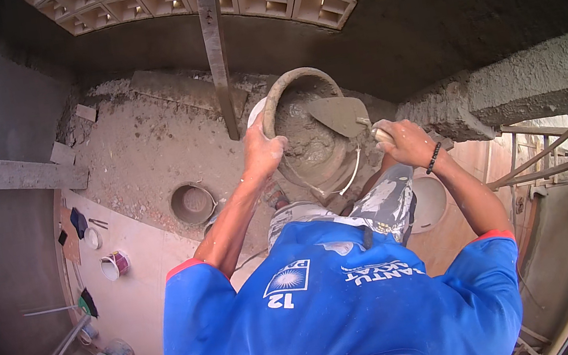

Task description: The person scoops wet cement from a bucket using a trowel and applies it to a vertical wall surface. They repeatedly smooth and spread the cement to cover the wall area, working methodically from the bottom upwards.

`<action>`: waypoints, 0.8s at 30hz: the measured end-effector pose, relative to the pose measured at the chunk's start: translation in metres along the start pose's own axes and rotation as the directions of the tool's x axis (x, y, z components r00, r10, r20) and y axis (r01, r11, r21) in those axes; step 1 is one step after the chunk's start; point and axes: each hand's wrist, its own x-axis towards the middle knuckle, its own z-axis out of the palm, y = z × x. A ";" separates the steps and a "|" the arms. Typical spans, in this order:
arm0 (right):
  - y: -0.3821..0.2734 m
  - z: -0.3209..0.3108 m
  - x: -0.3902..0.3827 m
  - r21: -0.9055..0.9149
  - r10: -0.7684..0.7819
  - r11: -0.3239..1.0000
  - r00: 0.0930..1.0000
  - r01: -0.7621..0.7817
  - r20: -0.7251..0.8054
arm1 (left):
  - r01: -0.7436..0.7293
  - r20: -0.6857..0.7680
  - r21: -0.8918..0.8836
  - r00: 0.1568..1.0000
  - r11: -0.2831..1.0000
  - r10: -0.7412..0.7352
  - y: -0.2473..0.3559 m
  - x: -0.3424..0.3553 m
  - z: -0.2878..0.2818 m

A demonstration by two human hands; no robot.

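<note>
A cement-caked bucket [286, 162] with wet grey mortar [298, 131] inside is tilted in front of me. My left hand [263, 147] grips its rim at the left side, beside a white round-edged object [256, 110] partly hidden behind the bucket. My right hand [403, 139] is closed on the handle of a trowel [337, 116], whose flat, mortar-coated blade lies over the bucket's mouth. The bucket's white handle [351, 171] hangs along the near side.
Rough plastered walls and a ledge [533, 74] surround me, with a wooden post [217, 55] ahead. A small bucket [192, 204], a paint pail [115, 266] and scattered tools [79, 223] lie on the left. A round basin [428, 207] and wooden framework [551, 145] are at right.
</note>
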 end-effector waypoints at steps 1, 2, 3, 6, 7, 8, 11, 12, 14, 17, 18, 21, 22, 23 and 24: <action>-0.011 0.004 0.006 0.008 0.032 0.999 0.999 -0.032 0.033 | 0.000 -0.005 0.004 1.000 1.000 0.000 0.002 0.003 -0.012; -0.022 0.008 0.012 0.015 0.060 0.998 0.996 -0.061 0.067 | 0.001 -0.012 0.007 1.000 1.000 -0.001 0.005 0.006 -0.022; -0.033 0.011 0.018 0.019 0.086 0.996 0.991 -0.089 0.103 | 0.001 -0.022 0.010 1.000 1.000 -0.001 0.007 0.008 -0.030; -0.067 0.031 0.044 0.065 0.049 0.996 0.994 -0.055 0.093 | 0.035 -0.058 -0.005 0.998 0.999 -0.035 0.013 0.015 -0.050; -0.074 0.041 0.052 0.088 0.024 0.996 0.997 -0.031 0.079 | 0.059 -0.063 -0.006 0.996 0.998 -0.059 0.017 0.015 -0.053; -0.083 0.050 0.061 0.125 -0.017 0.992 0.996 0.006 0.083 | 0.042 -0.066 -0.030 0.997 0.999 -0.044 0.021 0.014 -0.056; -0.105 0.073 0.088 0.245 -0.114 0.966 0.988 0.086 0.101 | 0.014 -0.100 0.020 0.995 1.000 -0.012 0.015 0.016 -0.059; -0.109 0.082 0.094 0.291 -0.124 0.953 0.986 0.088 0.109 | 0.038 -0.099 0.018 0.994 0.999 -0.036 0.014 0.016 -0.058; -0.110 0.103 0.103 0.384 -0.157 0.915 0.986 0.126 0.050 | 0.092 -0.083 0.023 0.993 0.996 -0.090 0.021 0.017 -0.057; -0.107 0.107 0.104 0.610 -0.153 0.792 0.978 0.036 0.141 | 0.024 -0.065 -0.001 0.998 1.000 -0.024 0.012 0.019 -0.063; -0.106 0.102 0.103 0.734 -0.106 0.661 0.949 -0.156 0.297 | 0.059 -0.057 -0.005 0.997 0.998 -0.059 0.010 0.021 -0.069; -0.077 0.117 0.090 0.851 -0.069 0.471 0.952 -0.233 0.299 | 0.123 -0.046 -0.050 0.991 0.991 -0.125 0.011 0.022 -0.069; -0.077 0.109 0.082 0.855 -0.014 0.455 0.958 -0.249 0.286 | 0.147 -0.059 -0.019 0.987 0.989 -0.148 0.014 0.017 -0.069; -0.072 0.105 0.078 0.831 0.005 0.509 0.966 -0.225 0.259 | 0.154 -0.046 0.005 0.987 0.988 -0.154 0.021 0.020 -0.065; -0.071 0.103 0.076 0.802 0.026 0.560 0.972 -0.207 0.232 | 0.160 -0.031 0.032 0.987 0.987 -0.159 0.025 0.022 -0.063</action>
